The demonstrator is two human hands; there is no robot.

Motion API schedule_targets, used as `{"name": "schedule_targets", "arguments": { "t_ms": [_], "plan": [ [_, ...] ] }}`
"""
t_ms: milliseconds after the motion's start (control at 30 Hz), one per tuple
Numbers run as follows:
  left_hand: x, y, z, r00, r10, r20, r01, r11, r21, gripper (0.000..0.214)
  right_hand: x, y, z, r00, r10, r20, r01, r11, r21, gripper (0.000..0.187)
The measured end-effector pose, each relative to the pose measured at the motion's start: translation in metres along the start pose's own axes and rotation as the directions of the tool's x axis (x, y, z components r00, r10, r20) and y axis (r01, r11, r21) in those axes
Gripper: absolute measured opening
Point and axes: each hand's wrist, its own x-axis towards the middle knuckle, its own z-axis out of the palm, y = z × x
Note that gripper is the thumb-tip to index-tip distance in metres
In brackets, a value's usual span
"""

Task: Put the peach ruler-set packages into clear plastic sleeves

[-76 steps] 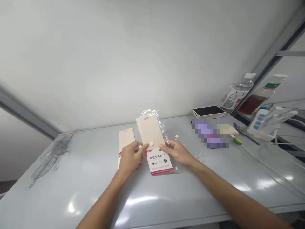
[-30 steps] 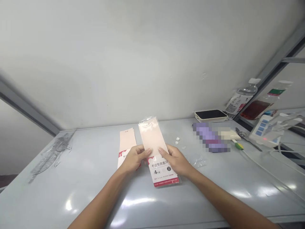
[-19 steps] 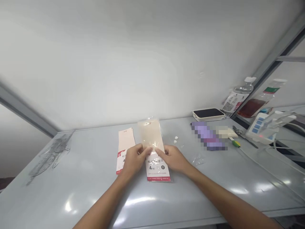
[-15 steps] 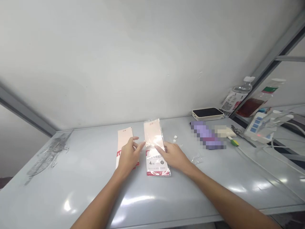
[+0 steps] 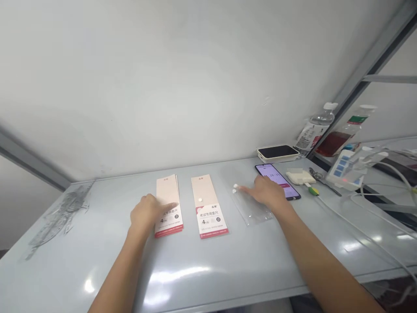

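Freed from its wrapper, the ruler-set card [image 5: 206,213] now lies flat on the grey table [image 5: 81,243], its label reading "考试专用套尺, 4件套", between the loosely curled, empty left hand [image 5: 146,213] touching a matching stack [image 5: 169,206] and the open right hand [image 5: 265,193] pressing an empty clear plastic sleeve [image 5: 250,208] beside a lit phone [image 5: 276,180].

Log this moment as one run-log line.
left hand: fingers on stacked ruler-set packs | right hand: on clear plastic sleeve | between: single ruler-set pack
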Motion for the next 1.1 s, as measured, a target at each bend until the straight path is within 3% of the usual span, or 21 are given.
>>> {"name": "schedule_targets", "arguments": {
  "t_ms": [133,233,433,533,600,633,733,833,967,1100],
  "plan": [
    [0.001,0.001,-0.001,0.998,0.014,-0.059,-0.018,0.997,-0.069,0.062,0.005,0.005,0.001,0.992,0.031,0.118,-0.037,0.998,0.049,0.047],
    [0.002,0.002,-0.002,0.996,0.025,-0.091,-0.042,0.981,-0.190,0.062,0.007,0.006,0.001,0.991,0.000,0.134,-0.019,0.990,0.143,0.039],
    [0.002,0.004,-0.006,0.991,0.031,-0.131,-0.076,0.935,-0.346,0.055,0.009,0.006,-0.004,0.990,-0.139,-0.029,0.140,0.914,0.382,0.032],
    [-0.007,0.010,-0.010,0.983,0.105,-0.148,-0.168,0.831,-0.531,0.042,-0.002,-0.004,-0.010,0.973,-0.126,-0.196,0.206,0.858,0.471,0.028],
    [-0.020,0.019,-0.011,0.973,0.205,-0.103,-0.218,0.680,-0.700,0.039,-0.014,-0.016,-0.013,0.932,-0.123,-0.342,0.300,0.791,0.533,0.025],
    [-0.027,0.024,-0.010,0.965,0.252,-0.076,-0.220,0.612,-0.759,0.038,-0.021,-0.023,-0.014,0.887,-0.134,-0.441,0.377,0.761,0.528,0.023],
    [-0.051,0.039,-0.001,0.916,0.399,-0.027,-0.250,0.518,-0.818,0.032,-0.042,-0.041,-0.014,0.781,-0.216,-0.585,0.562,0.652,0.509,0.019],
    [-0.068,0.050,0.011,0.867,0.498,0.023,-0.265,0.500,-0.824,0.029,-0.055,-0.052,-0.009,0.711,-0.290,-0.640,0.661,0.585,0.470,0.011],
    [-0.071,0.051,0.019,0.895,0.446,-0.015,-0.284,0.543,-0.790,0.031,-0.058,-0.054,-0.001,0.589,-0.382,-0.712,0.788,0.466,0.403,0.006],
    [-0.063,0.047,0.020,0.931,0.356,-0.082,-0.293,0.592,-0.751,0.034,-0.061,-0.054,0.000,0.589,-0.443,-0.676,0.806,0.377,0.456,0.008]
  ]
}}
